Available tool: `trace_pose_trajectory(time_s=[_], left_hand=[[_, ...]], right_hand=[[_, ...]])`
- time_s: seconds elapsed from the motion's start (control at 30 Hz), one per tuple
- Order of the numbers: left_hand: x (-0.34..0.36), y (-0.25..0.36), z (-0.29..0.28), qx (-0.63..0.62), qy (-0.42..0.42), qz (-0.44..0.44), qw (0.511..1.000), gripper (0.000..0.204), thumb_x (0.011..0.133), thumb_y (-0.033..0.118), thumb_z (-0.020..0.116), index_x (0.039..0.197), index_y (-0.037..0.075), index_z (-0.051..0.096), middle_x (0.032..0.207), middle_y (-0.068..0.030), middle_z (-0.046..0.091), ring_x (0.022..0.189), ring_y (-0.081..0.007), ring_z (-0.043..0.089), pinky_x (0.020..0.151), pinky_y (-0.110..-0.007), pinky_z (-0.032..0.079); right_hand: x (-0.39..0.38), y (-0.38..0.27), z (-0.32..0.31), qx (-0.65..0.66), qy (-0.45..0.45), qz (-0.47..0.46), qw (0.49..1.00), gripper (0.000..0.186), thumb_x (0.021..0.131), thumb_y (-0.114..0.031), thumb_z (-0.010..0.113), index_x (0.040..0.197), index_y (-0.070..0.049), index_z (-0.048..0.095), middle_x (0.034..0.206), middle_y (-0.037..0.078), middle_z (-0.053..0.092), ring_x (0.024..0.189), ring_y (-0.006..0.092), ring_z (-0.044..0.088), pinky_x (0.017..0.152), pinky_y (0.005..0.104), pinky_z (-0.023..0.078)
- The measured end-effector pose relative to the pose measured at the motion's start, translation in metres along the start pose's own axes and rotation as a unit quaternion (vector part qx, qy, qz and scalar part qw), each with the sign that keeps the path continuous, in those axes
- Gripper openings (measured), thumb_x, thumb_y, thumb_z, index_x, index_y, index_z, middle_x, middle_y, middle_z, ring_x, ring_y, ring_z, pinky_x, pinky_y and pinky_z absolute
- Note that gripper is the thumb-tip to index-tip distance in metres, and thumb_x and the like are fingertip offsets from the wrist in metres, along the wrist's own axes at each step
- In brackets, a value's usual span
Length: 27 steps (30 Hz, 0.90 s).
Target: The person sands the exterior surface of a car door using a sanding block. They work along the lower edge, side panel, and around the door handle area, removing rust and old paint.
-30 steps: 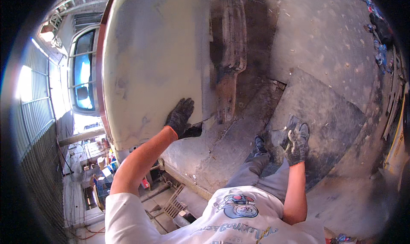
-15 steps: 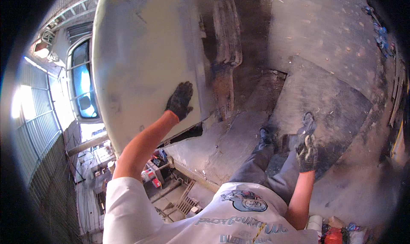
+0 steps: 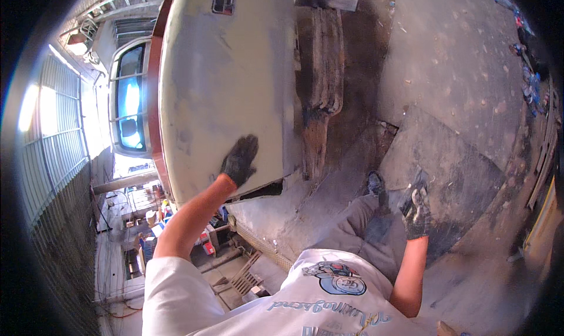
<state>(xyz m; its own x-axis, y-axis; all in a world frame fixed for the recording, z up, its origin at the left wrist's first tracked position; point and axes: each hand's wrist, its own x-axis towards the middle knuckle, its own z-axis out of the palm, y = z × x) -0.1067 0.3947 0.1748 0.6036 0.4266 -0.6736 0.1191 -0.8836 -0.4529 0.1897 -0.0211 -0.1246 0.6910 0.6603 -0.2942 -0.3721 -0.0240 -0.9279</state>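
Note:
My left hand, in a dark glove with an orange cuff, lies flat on the pale cream panel of a vehicle body, fingers stretched out. Grey and bluish patches mark the panel, with a dark gap at its lower corner. Down at my right side hangs my right hand, in a glove mottled dark and light. Its fingers look loosely extended, and I can make out nothing held in them. Beneath it, the shoe on that side is partly hidden and blurred.
Beside the panel runs a rusty, dirty metal beam. A large metal sheet covers the floor to the right. Behind the panel, at left, is a vehicle cab window. Boxes and tools clutter the lower left; scrap lines the right edge.
My view has shifted, so the panel sits farther right and shows more of its far end. My left hand has moved down the panel toward me. My legs have shifted.

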Motion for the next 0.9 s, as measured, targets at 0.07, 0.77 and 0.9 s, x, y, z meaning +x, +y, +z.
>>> trace_pose_trajectory(time_s=[0.07, 0.77, 0.9], left_hand=[[0.053, -0.028, -0.014, -0.011, 0.033, -0.035, 0.999, 0.095, 0.077, 0.049, 0.067, 0.148, -0.002, 0.030, 0.158, -0.0193, 0.022, 0.148, -0.0322, 0.015, 0.123, -0.044, 0.007], [-0.024, 0.079, 0.060, -0.057, -0.154, 0.026, 0.986, 0.106, 0.073, 0.052, 0.068, 0.151, -0.003, 0.021, 0.159, -0.0207, 0.015, 0.148, -0.0364, 0.010, 0.123, -0.044, 0.004], [0.030, 0.027, 0.027, -0.062, -0.089, -0.001, 0.994, 0.107, 0.076, 0.054, 0.065, 0.152, -0.003, 0.015, 0.161, -0.0202, 0.010, 0.149, -0.0337, 0.008, 0.123, -0.042, 0.003]], right_hand=[[-0.001, 0.000, -0.012, -0.089, -0.026, -0.016, 0.996, 0.049, 0.092, -0.010, 0.062, 0.139, -0.010, 0.046, 0.134, 0.012, 0.055, 0.118, 0.0242, 0.056, 0.098, 0.0370, 0.049], [0.058, -0.044, 0.047, 0.335, 0.052, 0.299, 0.892, 0.017, 0.093, -0.014, 0.066, 0.109, -0.013, 0.062, 0.100, 0.002, 0.067, 0.090, 0.0150, 0.067, 0.076, 0.0337, 0.059], [0.049, -0.033, 0.042, 0.350, 0.030, 0.275, 0.895, 0.027, 0.093, -0.016, 0.065, 0.120, -0.010, 0.060, 0.108, 0.006, 0.067, 0.095, 0.0182, 0.066, 0.081, 0.0342, 0.058]])
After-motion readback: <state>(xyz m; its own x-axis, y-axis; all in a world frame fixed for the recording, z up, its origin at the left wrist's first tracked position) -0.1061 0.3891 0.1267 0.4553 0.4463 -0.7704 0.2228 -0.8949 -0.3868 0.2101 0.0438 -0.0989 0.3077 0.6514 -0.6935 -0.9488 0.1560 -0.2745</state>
